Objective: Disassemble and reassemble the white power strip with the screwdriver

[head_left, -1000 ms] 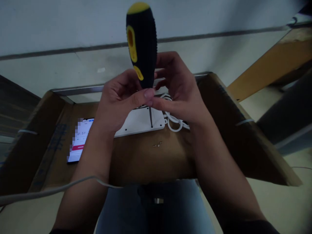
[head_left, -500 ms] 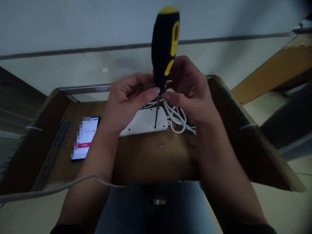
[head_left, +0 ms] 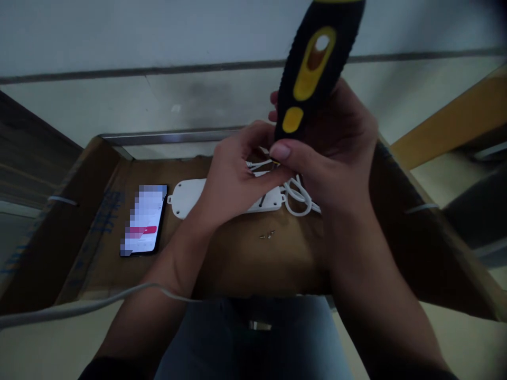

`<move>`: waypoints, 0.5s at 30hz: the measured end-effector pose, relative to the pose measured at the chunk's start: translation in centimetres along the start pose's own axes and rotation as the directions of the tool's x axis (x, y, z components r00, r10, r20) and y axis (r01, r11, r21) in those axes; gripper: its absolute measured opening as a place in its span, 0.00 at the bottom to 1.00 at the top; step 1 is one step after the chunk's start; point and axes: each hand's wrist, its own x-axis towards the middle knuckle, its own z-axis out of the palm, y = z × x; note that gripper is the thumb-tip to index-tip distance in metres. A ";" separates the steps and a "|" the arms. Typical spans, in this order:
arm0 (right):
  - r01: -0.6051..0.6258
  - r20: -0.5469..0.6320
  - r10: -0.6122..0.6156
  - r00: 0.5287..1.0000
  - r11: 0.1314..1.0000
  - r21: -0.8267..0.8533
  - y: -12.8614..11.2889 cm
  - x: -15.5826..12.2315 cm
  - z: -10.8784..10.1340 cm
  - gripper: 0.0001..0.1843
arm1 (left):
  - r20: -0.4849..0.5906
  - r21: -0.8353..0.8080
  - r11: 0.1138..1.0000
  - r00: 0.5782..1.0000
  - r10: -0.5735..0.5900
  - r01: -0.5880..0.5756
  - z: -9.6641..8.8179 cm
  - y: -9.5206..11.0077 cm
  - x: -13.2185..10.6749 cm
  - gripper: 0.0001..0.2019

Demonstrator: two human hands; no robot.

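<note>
A screwdriver (head_left: 312, 79) with a black and yellow handle leans to the right over a long white casing, which looks like a power strip (head_left: 186, 198) lying with its screw holes upward. My right hand (head_left: 336, 142) is closed round the lower handle, thumb at the front. Closed at the top of the metal shaft, my left hand (head_left: 241, 174) pinches the screwdriver just below the handle. The shaft's lower end meets the casing near its right front edge, at or in a hole. My left hand and wrist cover the casing's middle. A few small screws (head_left: 268, 235) lie in front of it.
A cardboard box (head_left: 233, 264) with raised side walls holds everything. At its left lies a lit phone (head_left: 142, 221). White cable (head_left: 299, 200) is coiled by the casing's right end. A pale cord (head_left: 99, 301) crosses the front left, and a wall (head_left: 158, 105) rises behind.
The screwdriver's handle has tipped right and come closer to the camera. My right hand has moved up and right round the handle, while my left hand has shifted right along the shaft.
</note>
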 end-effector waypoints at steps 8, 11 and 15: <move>-0.033 -0.104 0.018 0.994 0.989 -0.142 1.3 0.6 -1.2 0.16 | 0.098 -0.162 0.986 0.995 -0.012 0.028 -1.1 -0.2 0.3 0.09; -0.009 -0.097 -0.004 0.995 0.991 -0.132 1.6 0.6 -1.2 0.18 | 0.015 -0.169 0.981 0.996 -0.091 0.092 -1.0 -0.3 0.5 0.06; 0.048 -0.080 -0.058 0.995 0.991 -0.126 1.0 0.6 -0.5 0.24 | -0.049 -0.152 0.985 0.995 -0.092 0.084 -0.7 -0.3 0.5 0.10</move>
